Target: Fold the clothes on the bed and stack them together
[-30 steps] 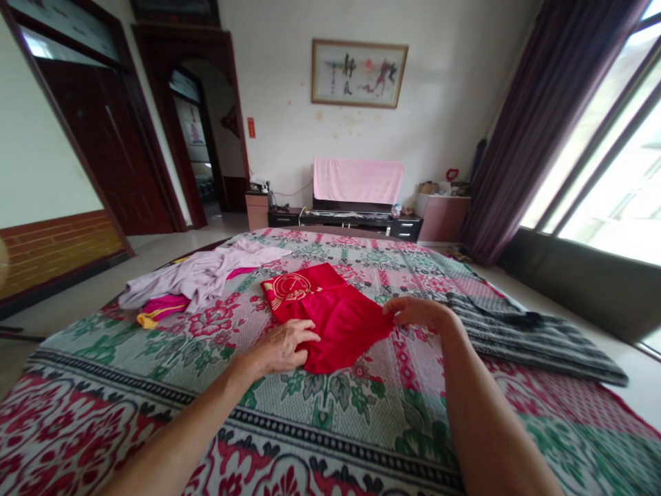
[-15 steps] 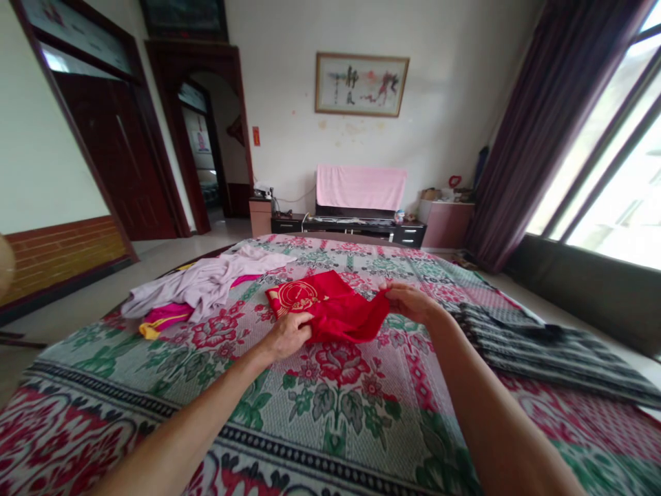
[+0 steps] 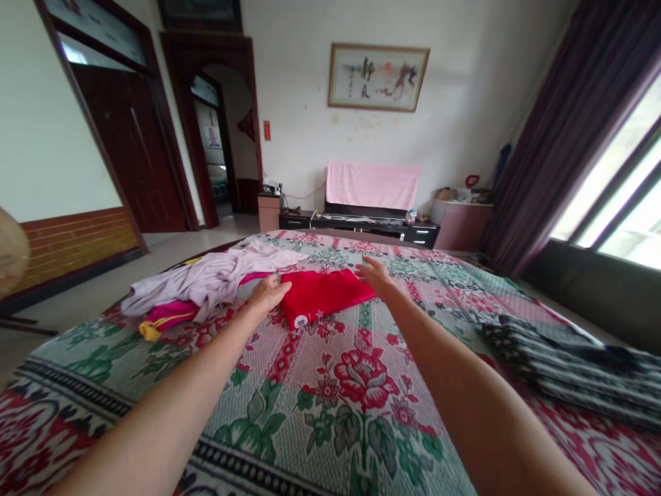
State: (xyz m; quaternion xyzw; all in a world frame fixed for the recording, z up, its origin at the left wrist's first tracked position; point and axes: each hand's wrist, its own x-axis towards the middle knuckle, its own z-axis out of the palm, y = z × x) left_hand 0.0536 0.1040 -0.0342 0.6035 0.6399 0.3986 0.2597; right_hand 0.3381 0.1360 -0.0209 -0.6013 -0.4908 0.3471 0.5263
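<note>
A folded red garment [image 3: 326, 295] lies on the flowered bedspread [image 3: 320, 406], with a small white round mark near its front left corner. My left hand [image 3: 267, 295] is at the garment's left edge, its thumb apart from the fingers and touching the cloth; the fingertips are partly hidden. At the far right corner is my right hand [image 3: 376, 275], fingers spread and holding nothing. Whether its fingertips touch the cloth I cannot tell.
To the left lies a heap of pale lilac clothing [image 3: 206, 279] over a magenta and yellow piece [image 3: 168, 320]. A folded black-and-white striped cloth [image 3: 573, 368] rests at the right. Beyond the bed stand a low black cabinet [image 3: 297, 222] and a pink-draped screen [image 3: 372, 184].
The red garment has been folded over, hiding its gold circular print and showing a plain side. My right hand has let go of its edge; my left hand has shifted left and away.
</note>
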